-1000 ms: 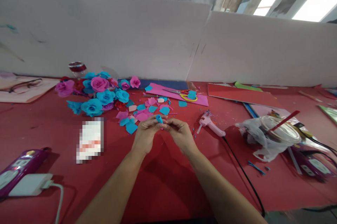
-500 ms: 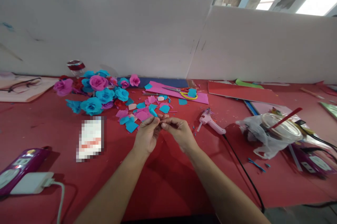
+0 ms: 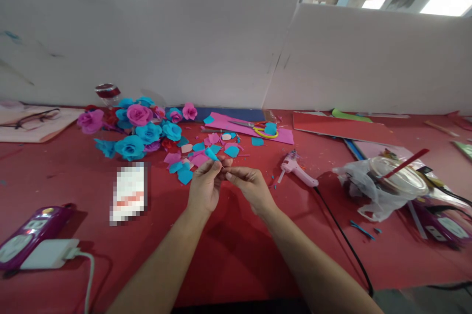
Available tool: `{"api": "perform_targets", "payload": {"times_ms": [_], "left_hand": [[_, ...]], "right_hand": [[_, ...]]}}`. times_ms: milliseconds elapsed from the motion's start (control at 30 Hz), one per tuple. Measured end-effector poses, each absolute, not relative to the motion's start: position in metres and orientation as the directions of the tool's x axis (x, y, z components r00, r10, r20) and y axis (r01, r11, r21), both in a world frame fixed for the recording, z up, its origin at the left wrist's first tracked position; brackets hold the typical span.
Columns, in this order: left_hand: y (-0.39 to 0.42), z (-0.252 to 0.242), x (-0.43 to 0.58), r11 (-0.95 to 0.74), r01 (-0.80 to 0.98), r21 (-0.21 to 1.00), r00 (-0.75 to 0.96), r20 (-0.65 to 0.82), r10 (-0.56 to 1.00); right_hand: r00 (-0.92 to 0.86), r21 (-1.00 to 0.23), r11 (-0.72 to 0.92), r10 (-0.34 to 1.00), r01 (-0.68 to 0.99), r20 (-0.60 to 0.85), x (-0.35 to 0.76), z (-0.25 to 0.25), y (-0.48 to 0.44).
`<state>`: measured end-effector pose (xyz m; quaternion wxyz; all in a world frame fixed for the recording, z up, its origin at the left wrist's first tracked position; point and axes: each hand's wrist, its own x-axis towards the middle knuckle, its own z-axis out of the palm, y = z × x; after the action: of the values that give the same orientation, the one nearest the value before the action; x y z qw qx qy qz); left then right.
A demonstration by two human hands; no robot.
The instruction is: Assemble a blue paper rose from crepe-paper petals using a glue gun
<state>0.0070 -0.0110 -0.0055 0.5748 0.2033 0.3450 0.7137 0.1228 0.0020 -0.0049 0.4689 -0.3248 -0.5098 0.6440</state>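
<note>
My left hand (image 3: pixel 205 187) is closed in a pinch on a small curled blue paper petal (image 3: pixel 211 154), which sticks up beyond the fingertips. Close beside it, my right hand (image 3: pixel 251 187) has thumb and forefinger pressed together. A thin, stem-like bit seems to run between the two sets of fingertips, but it is too small to make out. Just past my hands lie loose blue petals (image 3: pixel 185 174) and pink petals (image 3: pixel 172 158). A bunch of finished paper roses (image 3: pixel 139 115) in blue, pink and red rests to the left.
A pink glue gun (image 3: pixel 300 172) with a black cord lies to the right. Yellow-handled scissors (image 3: pixel 266 133) lie on a pink paper strip (image 3: pixel 221 121). Farther right is a lidded tub (image 3: pixel 398 176) in a plastic bag. A purple power strip (image 3: pixel 37 228) is at the left.
The blue petal at my left fingertips has tipped and shows more of its surface. Both hands stay together in nearly the same place. The whole view has shifted slightly.
</note>
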Motion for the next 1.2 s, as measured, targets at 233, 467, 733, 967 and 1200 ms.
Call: {"api": "perform_targets", "payload": {"times_ms": [233, 467, 733, 967, 1200], "left_hand": [[-0.0114, -0.0021, 0.0093, -0.089, -0.56, 0.824, -0.272, -0.08, 0.959], [-0.0121, -0.0069, 0.0116, -0.195, -0.455, 0.869, -0.38, 0.009, 0.925], [-0.0126, -0.0042, 0.01, -0.118, -0.516, 0.848, -0.282, -0.038, 0.959], [-0.0097, -0.0024, 0.0081, -0.063, -0.621, 0.782, -0.218, -0.094, 0.971], [-0.0073, -0.004, 0.0039, -0.07, -0.691, 0.719, -0.3, -0.197, 0.933]], "right_hand": [[-0.318, -0.986, 0.13, 0.935, -0.103, 0.157, 0.1244, -0.0089, 0.0037], [-0.3, -0.934, 0.329, 0.913, 0.137, 0.277, 0.1236, -0.0042, -0.0028], [-0.283, -0.967, 0.248, 0.933, 0.055, 0.223, 0.1226, -0.0033, -0.0017], [-0.224, -0.965, 0.263, 0.941, 0.01, 0.254, 0.122, -0.0046, 0.001], [-0.149, -0.966, 0.246, 0.961, 0.083, 0.232, 0.1224, -0.0087, 0.0029]]}}
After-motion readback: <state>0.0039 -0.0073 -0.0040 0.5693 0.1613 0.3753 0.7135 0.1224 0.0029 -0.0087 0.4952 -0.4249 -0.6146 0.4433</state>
